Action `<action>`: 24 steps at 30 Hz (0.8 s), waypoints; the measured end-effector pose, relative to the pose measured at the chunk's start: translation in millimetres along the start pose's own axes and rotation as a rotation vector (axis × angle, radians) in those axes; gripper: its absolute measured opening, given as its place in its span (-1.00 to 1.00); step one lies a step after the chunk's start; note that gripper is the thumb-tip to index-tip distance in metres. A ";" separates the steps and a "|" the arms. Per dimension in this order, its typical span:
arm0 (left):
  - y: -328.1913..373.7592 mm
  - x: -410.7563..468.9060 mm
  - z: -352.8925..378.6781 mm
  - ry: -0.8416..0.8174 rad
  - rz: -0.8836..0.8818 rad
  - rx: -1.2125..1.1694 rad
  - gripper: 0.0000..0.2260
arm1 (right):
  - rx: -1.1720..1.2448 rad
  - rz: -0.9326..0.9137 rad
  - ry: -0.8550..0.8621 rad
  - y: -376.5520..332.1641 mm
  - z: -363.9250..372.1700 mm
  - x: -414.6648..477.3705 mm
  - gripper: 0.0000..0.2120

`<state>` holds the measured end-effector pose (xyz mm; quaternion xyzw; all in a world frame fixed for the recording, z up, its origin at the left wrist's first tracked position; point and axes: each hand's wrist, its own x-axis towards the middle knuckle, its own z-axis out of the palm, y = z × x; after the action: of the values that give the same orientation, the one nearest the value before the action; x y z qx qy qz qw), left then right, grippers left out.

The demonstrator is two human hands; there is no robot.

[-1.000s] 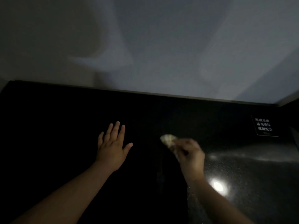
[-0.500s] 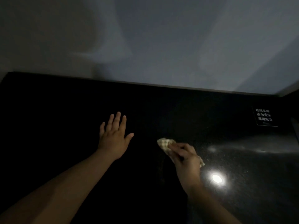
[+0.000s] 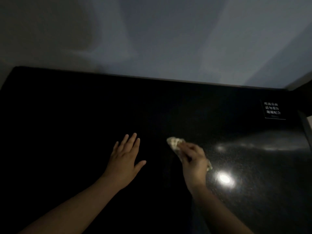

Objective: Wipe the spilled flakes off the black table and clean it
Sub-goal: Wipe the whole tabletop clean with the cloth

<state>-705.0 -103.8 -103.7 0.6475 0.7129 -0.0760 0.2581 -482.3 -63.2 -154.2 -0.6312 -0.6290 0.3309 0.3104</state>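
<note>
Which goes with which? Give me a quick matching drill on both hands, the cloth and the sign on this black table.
Things:
1. left hand
2. right hand
3. pale crumpled cloth
4. small black sign with white lettering

States or places:
A. at the far right corner of the black table
B. flat on the table, fingers spread, holding nothing
C. under a hand, one end poking out ahead of it
D. holding the cloth against the table

Pairs: 1-B, 2-D, 3-C, 4-A

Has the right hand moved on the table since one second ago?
Yes. Judged against the sign, the right hand with the cloth has come toward the near side of the table.
</note>
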 end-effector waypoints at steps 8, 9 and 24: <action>-10.5 -4.1 17.3 -0.035 0.037 0.128 -0.34 | 0.003 -0.091 0.030 -10.0 -33.9 8.6 -0.71; -10.1 -4.3 16.5 -0.048 0.036 0.132 -0.34 | -0.024 -0.083 0.076 -7.7 -39.8 29.0 -0.75; -9.7 -3.7 17.3 -0.036 0.035 0.152 -0.32 | 0.012 -0.057 -0.201 -1.4 -24.2 -88.3 -0.65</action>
<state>-709.6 -116.2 -118.9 0.6760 0.6890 -0.1372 0.2223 -462.7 -150.8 -136.5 -0.5747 -0.6727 0.3874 0.2590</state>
